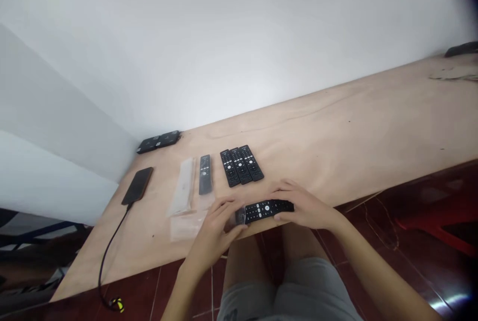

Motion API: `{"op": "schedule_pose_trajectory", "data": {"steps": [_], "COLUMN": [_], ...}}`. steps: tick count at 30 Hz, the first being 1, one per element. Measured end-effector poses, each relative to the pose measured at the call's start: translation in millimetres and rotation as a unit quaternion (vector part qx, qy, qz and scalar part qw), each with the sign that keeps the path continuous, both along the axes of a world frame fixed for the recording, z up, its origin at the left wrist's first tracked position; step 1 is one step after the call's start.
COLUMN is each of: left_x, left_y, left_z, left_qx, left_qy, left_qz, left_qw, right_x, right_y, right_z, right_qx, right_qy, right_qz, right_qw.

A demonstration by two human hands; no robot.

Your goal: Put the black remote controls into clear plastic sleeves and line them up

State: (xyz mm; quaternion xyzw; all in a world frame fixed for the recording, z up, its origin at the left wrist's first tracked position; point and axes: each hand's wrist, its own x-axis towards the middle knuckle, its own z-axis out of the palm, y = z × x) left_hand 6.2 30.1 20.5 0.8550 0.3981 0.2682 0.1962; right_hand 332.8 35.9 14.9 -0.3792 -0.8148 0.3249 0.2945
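Here we are at the front edge of the plywood table [347, 147]: the left hand [218, 226] curls its grip, half closed, round a black remote control [267, 210] where a clear plastic sleeve [239, 216] covers one end, and the right hand [302, 206] cups the far end, so the remote sits steady between both. Just beyond, three black remotes [241, 164] lie packed side by side, buttons up (squared off, easy to count), beside a filmed remote [205, 174] and flat plastic sleeves [182, 186].
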Motion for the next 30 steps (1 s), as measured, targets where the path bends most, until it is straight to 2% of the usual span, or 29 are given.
{"op": "schedule_pose_trajectory", "data": {"steps": [4, 7, 9, 12, 14, 17, 25, 30], "left_x": [14.9, 21.2, 17.3, 1.6, -8.9, -14.1, 20.7, 43.4], "left_y": [3.1, 4.5, 3.5, -0.1, -1.8, -0.7, 14.1, 21.9], "left_z": [-7.1, -3.6, 2.3, 9.9, 11.1, 8.1, 4.3, -1.8], "left_qx": [0.004, 0.001, -0.004, -0.014, -0.025, -0.035, 0.012, 0.028], "left_qy": [-0.034, -0.034, -0.016, 0.014, 0.028, 0.037, 0.036, 0.032], "left_qz": [0.008, 0.011, 0.017, 0.030, 0.035, 0.031, -0.015, -0.051], "left_qw": [0.999, 0.999, 1.000, 0.999, 0.999, 0.998, 0.999, 0.998], "right_x": [-15.9, -23.8, -21.1, -8.1, -0.7, -1.7, -40.4, -60.3], "right_y": [3.8, 4.8, 2.8, -3.4, -7.7, -11.9, -12.0, -13.5], "right_z": [1.9, 0.6, -2.7, -11.2, -17.3, -22.7, -10.9, -13.3], "right_qx": [-0.001, 0.003, 0.005, 0.003, 0.007, 0.016, -0.049, -0.103], "right_qy": [-0.005, 0.007, 0.030, 0.060, 0.061, 0.063, 0.157, 0.202], "right_qz": [0.008, 0.009, -0.014, -0.090, -0.129, -0.141, -0.102, -0.099], "right_qw": [1.000, 1.000, 0.999, 0.994, 0.990, 0.988, 0.981, 0.969]}}
